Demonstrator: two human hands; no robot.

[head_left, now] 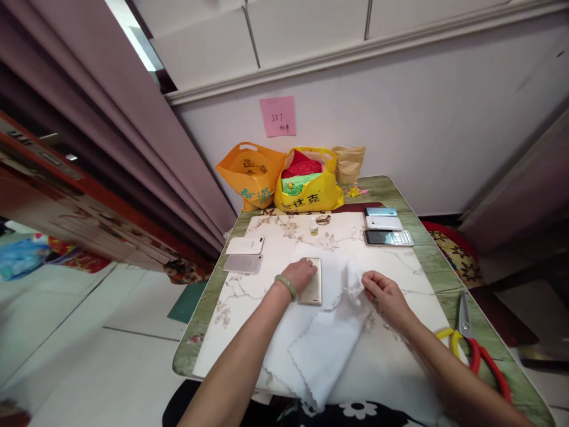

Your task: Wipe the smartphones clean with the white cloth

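A gold phone (314, 290) lies face down on a white cloth with a scalloped edge (326, 350). My left hand (301, 275), with a green bangle at its wrist, is curled over the phone's upper left part and presses on it. My right hand (386, 294) pinches a bunched, raised corner of the cloth between thumb and fingers, just right of the phone. The rest of the cloth spreads in folds toward the table's front edge.
Two phones (243, 263) lie at the left, several more (384, 223) at the right. A small bottle (313, 226) stands mid-table. An orange bag (251, 178), a yellow bag (309, 198) and a brown pouch (349, 166) line the back. Scissors (464, 323) and red-handled pliers (484, 362) sit right.
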